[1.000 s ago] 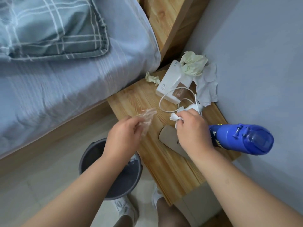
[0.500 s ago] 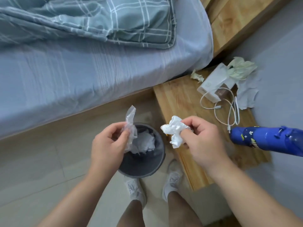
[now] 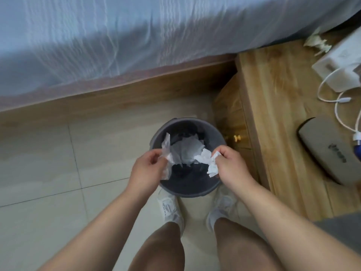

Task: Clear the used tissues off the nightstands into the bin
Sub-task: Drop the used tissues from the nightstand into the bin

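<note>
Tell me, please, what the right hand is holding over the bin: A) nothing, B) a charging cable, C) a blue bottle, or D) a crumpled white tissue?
D: the right hand pinches a crumpled white tissue above the open bin.

Light: soft, even, fairly bright.
Shadows: faint, beneath the bed (image 3: 136,36) edge.
Blur: bed sheet smeared, probably by motion.
Edges: wide-angle bending.

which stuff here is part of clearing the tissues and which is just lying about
Part of the job:
crumpled white tissue in the right hand
clear plastic scrap in the left hand
dark grey round bin
yellowish crumpled tissue on the wooden nightstand

Just lying about:
white box
white cable
grey case
</note>
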